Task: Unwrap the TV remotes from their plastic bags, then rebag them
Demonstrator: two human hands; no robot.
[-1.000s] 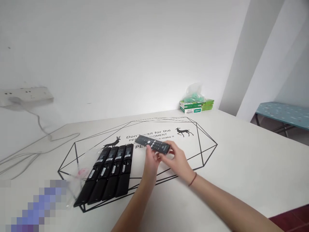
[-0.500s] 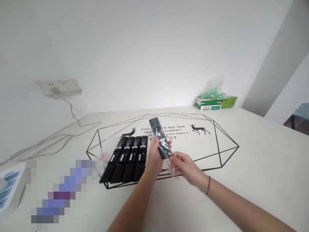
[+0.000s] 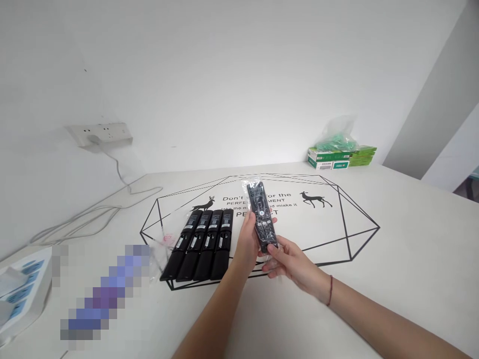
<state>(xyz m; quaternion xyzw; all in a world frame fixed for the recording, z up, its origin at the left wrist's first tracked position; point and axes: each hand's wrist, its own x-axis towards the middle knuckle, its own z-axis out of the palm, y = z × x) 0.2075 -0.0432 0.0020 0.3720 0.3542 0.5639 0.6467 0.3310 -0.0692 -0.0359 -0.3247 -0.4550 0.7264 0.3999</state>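
Note:
A black remote control (image 3: 263, 214) in a clear plastic sleeve is held above the table, buttons facing up and top end pointing away from me. My left hand (image 3: 248, 242) wraps around its left side, with fingertips showing past the right edge. At the near end, my right hand (image 3: 290, 258) pinches the remote and the loose plastic, thumb on top. Left of my hands lie several more black remotes (image 3: 202, 247) side by side in a row, backs up and battery compartments showing. Some clear plastic film (image 3: 169, 238) lies against their left side.
The white table (image 3: 407, 279) bears a printed deer-and-line pattern. Green and white boxes with a plastic bag (image 3: 337, 142) on top stand at the back right. A power strip (image 3: 28, 294) and cables (image 3: 93, 209) are at the left; a wall socket (image 3: 108, 133) holds a plug. A pixelated patch covers the lower left.
The remote in my hands has shifted a little to the right and turned more upright. My right thumb has come onto its near end. The view has moved slightly.

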